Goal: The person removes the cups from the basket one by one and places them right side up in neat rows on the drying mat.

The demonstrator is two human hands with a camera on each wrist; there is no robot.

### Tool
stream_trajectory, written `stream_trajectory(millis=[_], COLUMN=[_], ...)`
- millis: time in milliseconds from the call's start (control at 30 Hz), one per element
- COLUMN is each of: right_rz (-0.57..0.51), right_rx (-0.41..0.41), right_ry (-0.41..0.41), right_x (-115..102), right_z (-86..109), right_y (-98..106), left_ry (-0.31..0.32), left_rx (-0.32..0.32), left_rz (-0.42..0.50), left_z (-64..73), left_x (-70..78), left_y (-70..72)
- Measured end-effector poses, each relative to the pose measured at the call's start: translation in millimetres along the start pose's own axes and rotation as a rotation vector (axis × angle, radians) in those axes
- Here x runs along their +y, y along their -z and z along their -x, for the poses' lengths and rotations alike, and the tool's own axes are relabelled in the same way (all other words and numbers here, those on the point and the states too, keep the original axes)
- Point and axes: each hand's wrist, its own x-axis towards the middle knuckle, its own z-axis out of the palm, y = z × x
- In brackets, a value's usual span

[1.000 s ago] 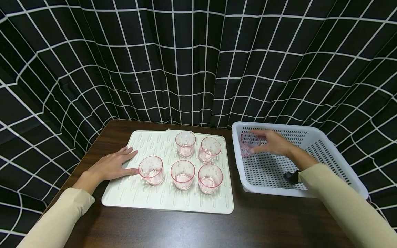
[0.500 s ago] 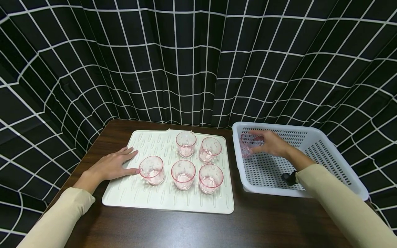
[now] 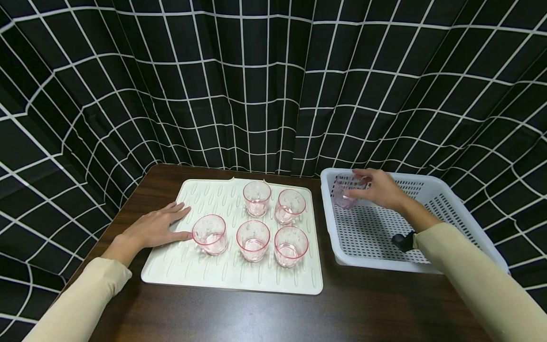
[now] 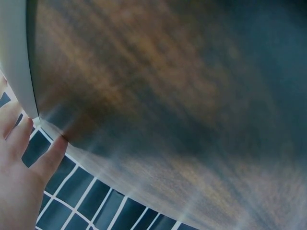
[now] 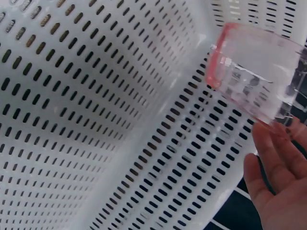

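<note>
A clear cup with a pink rim (image 3: pixel 345 191) sits in the grasp of the right hand (image 3: pixel 380 189), whose fingers curl round it inside the white perforated basket (image 3: pixel 431 209), in the basket's corner toward 10 o'clock. The cup looks lifted off the basket floor, about level with the rim. In the right wrist view the cup (image 5: pixel 256 79) lies tilted, its pink mouth turned toward the basket's slotted wall (image 5: pixel 120 120), and the fingers (image 5: pixel 273 158) hold it from the base side. A black band (image 3: pixel 401 241) sits on the right wrist at the cuff of a beige sleeve (image 3: pixel 470 285).

At 9 o'clock from the basket, just beside it on the dark wooden table (image 3: pixel 342 313), lies a cream ribbed mat (image 3: pixel 213 275). Five more pink-rimmed cups stand upright on it: two in the far row (image 3: pixel 257 197) (image 3: pixel 290 205) and three in the near row (image 3: pixel 209 233) (image 3: pixel 253 239) (image 3: pixel 291 244).

The left hand (image 3: pixel 154 229) lies flat with straight fingers at the mat's 9 o'clock edge, gripping nothing; its thumb tip is just beside, perhaps touching, the leftmost near-row cup. The left wrist view is blurred, showing only the hand (image 4: pixel 19 163), the table and a strip of mat.

A black curtain with a white grid (image 3: pixel 273 85) hangs round the table from 9 o'clock through 12 to 3.
</note>
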Motion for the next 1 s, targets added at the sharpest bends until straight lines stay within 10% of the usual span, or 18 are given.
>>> stream_trajectory(millis=[300, 1000], right_rz=[0.005, 0.008], right_rx=[0.206, 0.350], right_ry=[-0.014, -0.026], right_x=[-14, -59], right_z=[-2.7, -18.5], right_y=[5, 1], left_ry=[-0.002, 0.003], left_rx=[-0.002, -0.001], left_rz=[-0.005, -0.009], left_z=[1.4, 3.0], left_x=[0.2, 3.3], left_y=[2.3, 3.2])
